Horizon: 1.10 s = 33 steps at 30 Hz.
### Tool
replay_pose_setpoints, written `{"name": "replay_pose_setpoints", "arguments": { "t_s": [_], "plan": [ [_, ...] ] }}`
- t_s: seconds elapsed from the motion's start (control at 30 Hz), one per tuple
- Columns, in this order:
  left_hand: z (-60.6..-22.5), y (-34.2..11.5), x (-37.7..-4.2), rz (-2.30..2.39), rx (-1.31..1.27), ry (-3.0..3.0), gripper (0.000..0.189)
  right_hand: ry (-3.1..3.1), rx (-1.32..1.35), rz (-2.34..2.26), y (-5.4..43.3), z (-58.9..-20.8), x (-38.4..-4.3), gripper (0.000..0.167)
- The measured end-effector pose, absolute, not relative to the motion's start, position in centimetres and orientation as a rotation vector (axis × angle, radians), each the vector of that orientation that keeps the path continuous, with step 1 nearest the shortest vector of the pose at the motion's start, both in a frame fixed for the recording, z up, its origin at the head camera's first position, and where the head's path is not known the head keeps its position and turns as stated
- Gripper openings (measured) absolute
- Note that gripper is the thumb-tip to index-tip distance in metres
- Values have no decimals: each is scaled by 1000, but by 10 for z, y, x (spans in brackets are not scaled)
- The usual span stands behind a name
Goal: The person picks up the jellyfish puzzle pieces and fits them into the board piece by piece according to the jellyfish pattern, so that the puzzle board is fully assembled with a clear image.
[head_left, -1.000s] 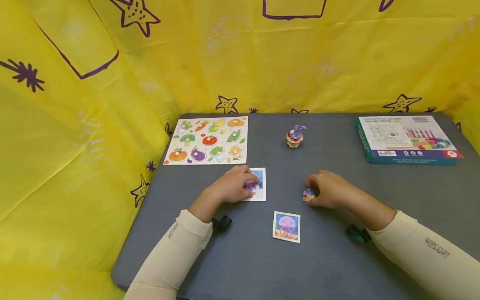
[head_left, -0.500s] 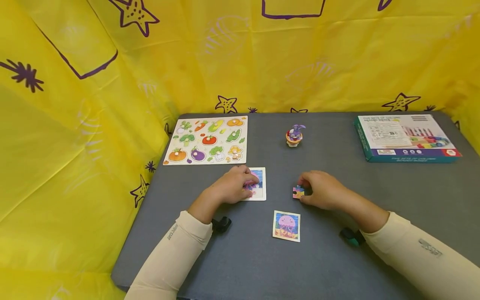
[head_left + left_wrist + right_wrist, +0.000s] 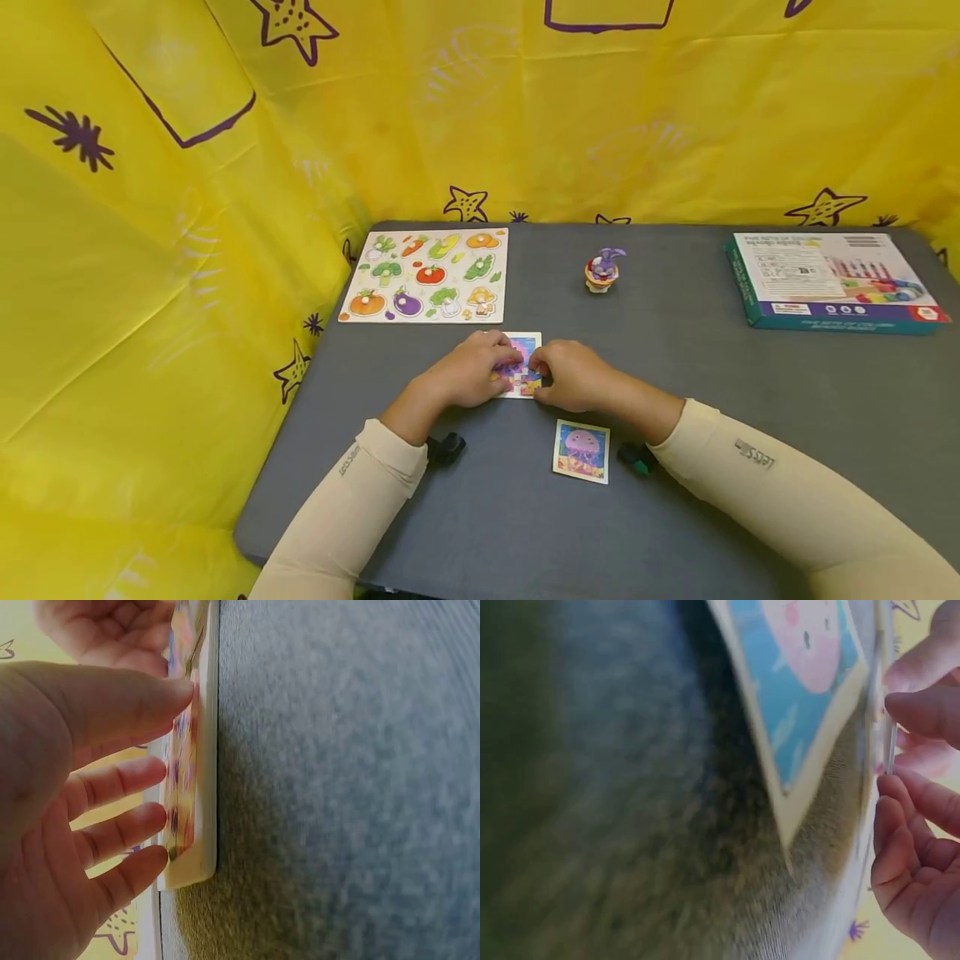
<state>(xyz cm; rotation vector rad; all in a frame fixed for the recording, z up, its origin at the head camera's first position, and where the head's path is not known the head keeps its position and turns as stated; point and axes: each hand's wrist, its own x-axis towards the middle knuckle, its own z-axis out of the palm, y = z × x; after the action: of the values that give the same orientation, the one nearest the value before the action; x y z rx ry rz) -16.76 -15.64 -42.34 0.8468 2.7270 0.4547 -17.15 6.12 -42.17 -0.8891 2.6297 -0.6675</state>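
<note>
A small jellyfish jigsaw puzzle in a white frame [image 3: 527, 337] lies on the grey table. My left hand [image 3: 471, 370] rests on its left side, fingers spread loosely and fingertips touching the picture, partly covering it. In the left wrist view the thumb [image 3: 165, 696] lies at the puzzle's near side. My right hand [image 3: 576, 377] pinches a jigsaw piece [image 3: 530, 384] between thumb and fingers, over the lower right part of the puzzle. That piece shows edge-on in the right wrist view. Nearer to me lies a jellyfish picture card [image 3: 582, 451].
A wooden vegetable peg puzzle [image 3: 423, 277] lies at the back left. A purple rabbit figure in a basket [image 3: 602, 270] stands at the back middle, and a flat teal-and-white box [image 3: 836, 283] at the back right. A yellow patterned cloth [image 3: 480, 108] hangs behind the table.
My right hand has moved left with the jigsaw piece, from the bare table to the puzzle's right side. My left hand has stayed on the puzzle. The head view has shifted slightly.
</note>
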Motion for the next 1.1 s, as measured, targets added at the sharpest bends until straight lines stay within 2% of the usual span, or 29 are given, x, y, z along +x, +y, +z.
{"name": "replay_pose_setpoints", "arguments": {
  "t_s": [0.37,0.6,1.1],
  "plan": [
    [-428,-151,-171,444,799,2733,37,2616,-860,-641,51,-422,-181,33],
    [-426,-148,-174,402,783,2740,36,2645,-760,-651,48,-421,-196,22],
    [-426,-144,-174,429,715,2766,36,2604,-688,-614,49,-419,-207,29]
  ]
}}
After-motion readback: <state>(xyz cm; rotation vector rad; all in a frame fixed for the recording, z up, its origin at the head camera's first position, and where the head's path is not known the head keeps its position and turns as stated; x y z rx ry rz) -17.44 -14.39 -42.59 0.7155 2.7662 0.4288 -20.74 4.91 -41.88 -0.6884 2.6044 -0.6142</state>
